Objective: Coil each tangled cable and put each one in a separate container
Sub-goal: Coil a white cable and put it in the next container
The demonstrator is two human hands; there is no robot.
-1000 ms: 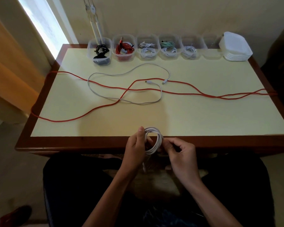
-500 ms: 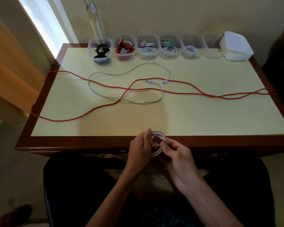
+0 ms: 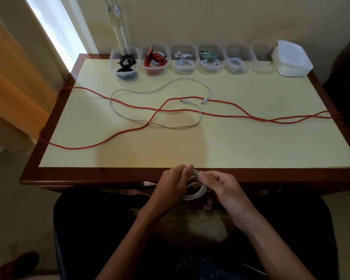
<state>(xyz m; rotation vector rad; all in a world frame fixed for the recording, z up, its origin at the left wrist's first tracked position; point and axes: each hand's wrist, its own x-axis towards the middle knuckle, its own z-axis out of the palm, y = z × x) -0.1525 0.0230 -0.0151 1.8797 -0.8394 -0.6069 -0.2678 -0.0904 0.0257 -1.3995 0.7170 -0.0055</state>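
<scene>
Left hand (image 3: 173,185) curled round the coiled white cable (image 3: 196,194), thumb and fingers gripping its upper turns just below the near table edge (image 3: 109,175). Right hand (image 3: 223,185) pinching the same coil from the opposite side, fingertips (image 3: 203,174) nearly touching the left thumb. Inner part of coil hidden behind both hands; number of turns not readable. Free connector end (image 3: 148,183) projecting left of the grip, beyond the left knuckles.

Beyond the grip, on the table: long red cable (image 3: 226,115) running off both side edges, ends out of sight; loose grey-white cable (image 3: 156,123) looped across it. Further beyond, against the wall, a row of clear containers: black cable (image 3: 126,64), red cable (image 3: 155,60), white cables (image 3: 183,62), green and white cables (image 3: 208,58), white cable (image 3: 235,62), then an empty container (image 3: 263,63), outline faint. Stack of white lids (image 3: 293,59) far right.
</scene>
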